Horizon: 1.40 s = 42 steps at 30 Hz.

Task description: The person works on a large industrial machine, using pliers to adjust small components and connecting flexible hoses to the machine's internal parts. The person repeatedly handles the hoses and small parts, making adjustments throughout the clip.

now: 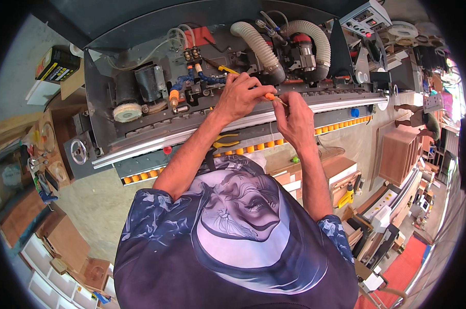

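Both hands meet above the front rail of a dark edge-banding-type machine (155, 123). My left hand (239, 98) is closed, with a small orange piece (270, 96) at its fingertips. From that piece a thin, pale stem runs toward my right hand (297, 119). The right fingers are pinched together beside it; what lies within them is too small to make out. Just beyond the left knuckles is a yellow-ended tool (225, 69), partly hidden. Below the left wrist, pliers with yellow handles (226, 140) lie on the machine's front edge.
Ribbed hoses (256, 44) and a motor (306, 54) stand behind my hands. A row of orange rollers (264, 146) lines the near edge. A control box (366, 21) is at upper right. Wooden cabinets (397, 154) and a person (423, 121) are off to the right.
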{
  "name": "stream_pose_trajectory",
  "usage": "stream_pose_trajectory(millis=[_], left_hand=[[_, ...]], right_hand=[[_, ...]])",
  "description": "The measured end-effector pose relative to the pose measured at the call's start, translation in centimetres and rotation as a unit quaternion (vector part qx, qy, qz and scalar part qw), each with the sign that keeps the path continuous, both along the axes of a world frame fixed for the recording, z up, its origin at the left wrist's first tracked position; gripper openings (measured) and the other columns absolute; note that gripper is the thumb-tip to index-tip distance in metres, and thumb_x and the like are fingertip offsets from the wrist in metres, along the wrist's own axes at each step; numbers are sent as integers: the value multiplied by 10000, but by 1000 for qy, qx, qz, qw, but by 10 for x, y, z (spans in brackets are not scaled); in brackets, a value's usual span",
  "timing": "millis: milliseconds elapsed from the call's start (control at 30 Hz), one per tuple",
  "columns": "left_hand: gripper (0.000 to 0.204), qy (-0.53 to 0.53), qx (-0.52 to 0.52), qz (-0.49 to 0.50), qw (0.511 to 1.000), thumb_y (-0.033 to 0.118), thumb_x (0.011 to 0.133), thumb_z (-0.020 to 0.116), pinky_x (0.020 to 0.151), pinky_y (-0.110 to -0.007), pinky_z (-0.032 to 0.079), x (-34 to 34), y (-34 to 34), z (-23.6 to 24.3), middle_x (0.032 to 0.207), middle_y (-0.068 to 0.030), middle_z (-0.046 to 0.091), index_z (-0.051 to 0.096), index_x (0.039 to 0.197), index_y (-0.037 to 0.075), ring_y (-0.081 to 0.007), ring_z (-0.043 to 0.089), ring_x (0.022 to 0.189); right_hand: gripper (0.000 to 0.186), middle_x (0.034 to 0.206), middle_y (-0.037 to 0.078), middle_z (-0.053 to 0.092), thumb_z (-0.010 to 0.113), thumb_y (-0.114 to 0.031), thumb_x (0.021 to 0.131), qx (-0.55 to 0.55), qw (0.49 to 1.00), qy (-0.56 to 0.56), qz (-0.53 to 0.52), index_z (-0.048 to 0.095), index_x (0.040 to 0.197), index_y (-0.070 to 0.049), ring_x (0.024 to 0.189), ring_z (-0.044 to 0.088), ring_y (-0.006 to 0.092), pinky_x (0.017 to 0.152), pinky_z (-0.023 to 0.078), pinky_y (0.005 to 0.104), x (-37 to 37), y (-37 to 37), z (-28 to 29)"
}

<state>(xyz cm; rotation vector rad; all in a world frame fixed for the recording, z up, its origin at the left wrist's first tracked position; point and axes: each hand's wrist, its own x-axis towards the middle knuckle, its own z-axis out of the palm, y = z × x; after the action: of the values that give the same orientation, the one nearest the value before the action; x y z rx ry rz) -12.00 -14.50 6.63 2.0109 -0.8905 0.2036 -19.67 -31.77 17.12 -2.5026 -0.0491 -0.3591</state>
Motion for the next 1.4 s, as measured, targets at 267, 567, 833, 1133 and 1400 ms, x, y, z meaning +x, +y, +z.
stream_pose_trajectory(millis=[267, 567, 833, 1133, 1400], left_hand=[[388, 9, -1, -3, 1000, 193, 913, 814, 929, -435, 373, 2, 1, 2, 988, 68, 683, 782, 1288, 290, -203, 609, 1022], [313, 2, -9, 9, 1000, 279, 939, 811, 924, -422, 384, 3, 1, 2, 951, 74, 643, 790, 1247, 332, -185, 594, 997], [422, 2, -8, -10, 1000, 121, 906, 796, 921, -425, 378, 3, 3, 5, 976, 64, 675, 777, 1290, 296, -209, 606, 1001], [430, 6, -4, -6, 1000, 117, 883, 805, 926, -430, 379, 2, 3, 3, 982, 52, 680, 781, 1276, 288, -218, 610, 1014], [329, 0, -17, -2, 1000, 236, 942, 794, 917, -421, 390, 2, 5, 4, 962, 58, 638, 785, 1259, 324, -200, 592, 994]], right_hand=[[289, 754, 148, 668, 678, -269, 1071, 54, 983, 168, -53, 676, 918, -24, 660, 664, 359, 654, 536, 447, 7, -6, 1], [291, 837, 120, 697, 701, -276, 1064, 55, 949, 302, -71, 664, 987, 3, 672, 652, 266, 652, 532, 379, 10, -14, -5], [345, 756, 122, 678, 702, -340, 1060, -33, 999, 21, 18, 705, 939, -18, 655, 669, 292, 644, 525, 414, 5, -8, 1], [327, 751, 134, 693, 678, -287, 1065, -23, 994, 108, -14, 683, 877, -20, 694, 697, 362, 659, 538, 457, 9, -3, 16], [231, 882, 135, 717, 720, -276, 1034, 47, 966, 253, -18, 711, 1043, -45, 722, 694, 330, 651, 535, 441, 13, -13, -7]])
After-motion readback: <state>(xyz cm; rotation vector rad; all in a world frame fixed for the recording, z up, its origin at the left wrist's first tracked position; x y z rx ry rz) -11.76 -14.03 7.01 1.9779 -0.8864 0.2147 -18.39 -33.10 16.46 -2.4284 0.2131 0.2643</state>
